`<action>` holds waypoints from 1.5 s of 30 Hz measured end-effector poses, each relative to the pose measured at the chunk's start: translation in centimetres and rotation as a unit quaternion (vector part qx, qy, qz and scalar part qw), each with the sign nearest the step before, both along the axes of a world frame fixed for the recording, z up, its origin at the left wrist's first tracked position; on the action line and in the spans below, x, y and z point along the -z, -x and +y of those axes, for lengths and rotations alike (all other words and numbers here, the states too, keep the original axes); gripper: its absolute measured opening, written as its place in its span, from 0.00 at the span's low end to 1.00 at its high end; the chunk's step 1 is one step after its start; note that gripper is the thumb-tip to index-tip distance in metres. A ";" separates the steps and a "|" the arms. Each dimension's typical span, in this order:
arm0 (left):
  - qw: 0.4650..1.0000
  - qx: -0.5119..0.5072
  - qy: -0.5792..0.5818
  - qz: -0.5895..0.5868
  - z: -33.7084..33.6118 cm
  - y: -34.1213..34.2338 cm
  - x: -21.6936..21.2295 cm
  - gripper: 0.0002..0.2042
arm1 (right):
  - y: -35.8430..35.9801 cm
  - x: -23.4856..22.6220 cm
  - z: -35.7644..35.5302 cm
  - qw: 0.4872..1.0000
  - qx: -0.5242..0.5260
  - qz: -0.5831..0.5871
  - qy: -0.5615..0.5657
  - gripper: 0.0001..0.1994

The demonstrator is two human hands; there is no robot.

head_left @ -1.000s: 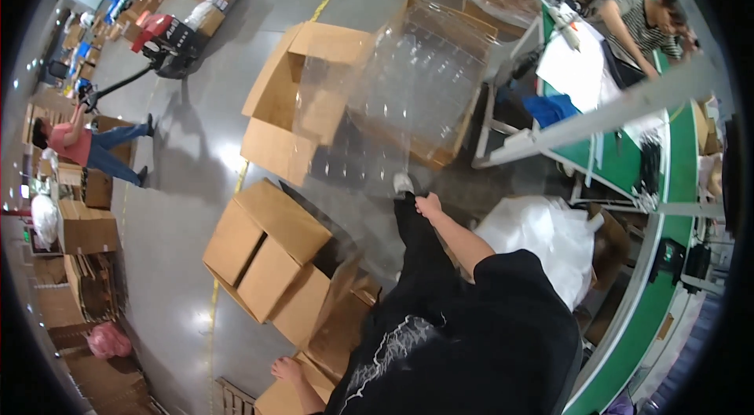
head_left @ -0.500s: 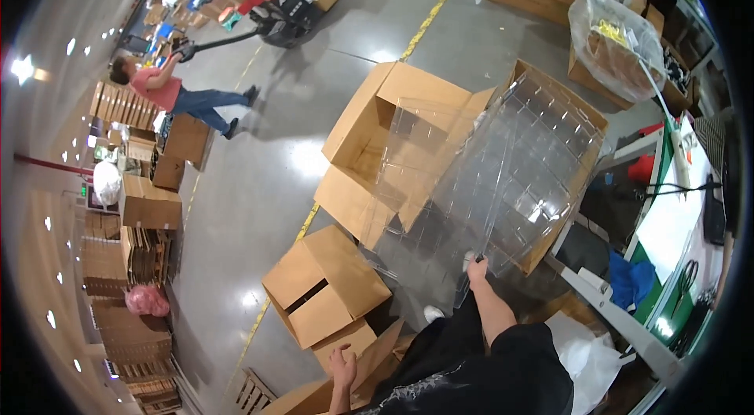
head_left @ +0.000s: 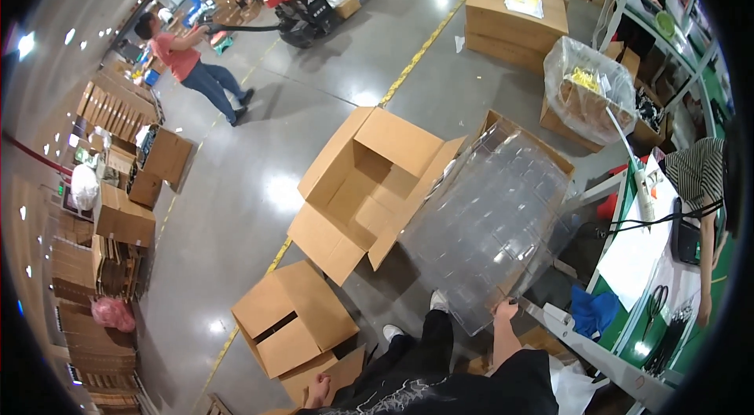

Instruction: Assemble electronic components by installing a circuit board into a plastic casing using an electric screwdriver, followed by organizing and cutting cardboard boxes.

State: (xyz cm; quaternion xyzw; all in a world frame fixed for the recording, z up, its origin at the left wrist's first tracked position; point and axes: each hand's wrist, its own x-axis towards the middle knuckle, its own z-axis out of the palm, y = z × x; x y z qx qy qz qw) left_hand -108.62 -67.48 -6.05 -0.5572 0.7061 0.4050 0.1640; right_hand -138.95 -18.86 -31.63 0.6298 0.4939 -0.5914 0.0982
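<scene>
The right hand [head_left: 505, 310] is closed on the lower corner of a large stack of clear plastic blister trays [head_left: 491, 226], which leans tilted out of an open cardboard box [head_left: 525, 132] on the floor. All positions below are given relative to this tray stack. Directly to its left, touching it along one flap, lies a large open cardboard carton [head_left: 369, 179] with its flaps spread flat. Below and left of the stack, a smaller open carton [head_left: 292, 325] stands on the floor, well apart from the stack. The left hand [head_left: 317, 391] rests at the bottom edge of the view on the flap of another carton [head_left: 334, 372]; whether its fingers grip or merely lie flat cannot be told. The person's shoes [head_left: 438, 301] stand just beside the stack's lower edge, between the stack and the smaller carton. To the right of the stack runs a green desk [head_left: 640, 332] with a metal frame, carrying white sheets and scissors [head_left: 654, 301]; a blue cloth [head_left: 593, 311] hangs beneath it, near the right hand. Above and right of the stack stands a box lined with a clear plastic bag [head_left: 587, 77]. Far above and left, another person in a pink shirt [head_left: 184, 58] pulls a red pallet truck [head_left: 302, 7].
</scene>
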 end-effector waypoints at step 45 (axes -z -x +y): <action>0.961 0.274 -0.019 -0.015 -0.5 2.1 -1.3 0.14 | 4.9 -1.4 -4.0 0.937 -0.239 -0.018 -0.252 0.18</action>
